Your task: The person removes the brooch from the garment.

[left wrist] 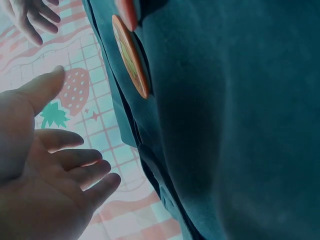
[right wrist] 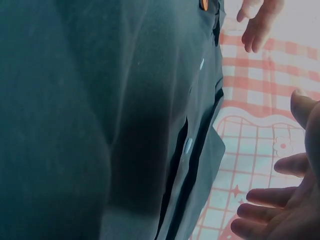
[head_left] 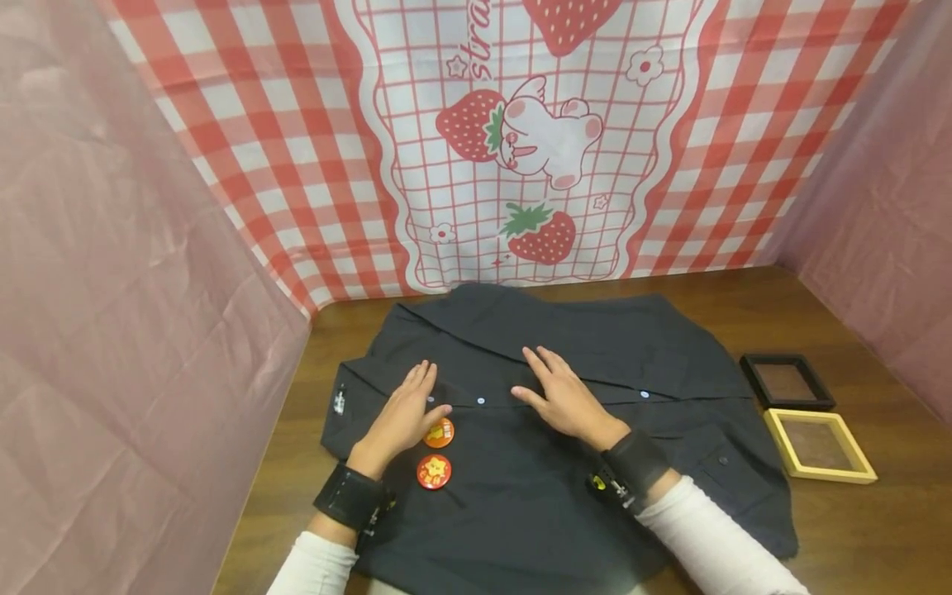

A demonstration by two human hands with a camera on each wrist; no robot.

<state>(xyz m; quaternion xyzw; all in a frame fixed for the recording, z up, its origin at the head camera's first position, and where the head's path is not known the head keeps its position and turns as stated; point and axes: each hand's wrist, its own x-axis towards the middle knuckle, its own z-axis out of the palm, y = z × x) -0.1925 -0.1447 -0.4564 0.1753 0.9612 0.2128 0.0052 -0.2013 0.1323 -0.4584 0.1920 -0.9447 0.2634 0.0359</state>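
Observation:
A dark grey buttoned shirt (head_left: 521,487) lies spread over the table, its collar end toward the left. On its left part sit two round badges, an orange badge (head_left: 440,433) and a red badge (head_left: 435,472), both with yellow star pictures. My left hand (head_left: 402,413) hovers over the shirt beside the orange badge, partly covering it in the head view; its fingers are extended and hold nothing. Over the shirt's middle, near the button line, my right hand (head_left: 563,398) has its fingers spread and holds nothing. Both wrist views show the palms apart from the cloth.
At the right, a black frame (head_left: 788,382) and a pale yellow frame (head_left: 821,446) lie on the wooden table (head_left: 855,529) beside the shirt. A red checked strawberry cloth (head_left: 297,165) hangs behind, and pink cloth walls (head_left: 149,330) close both sides.

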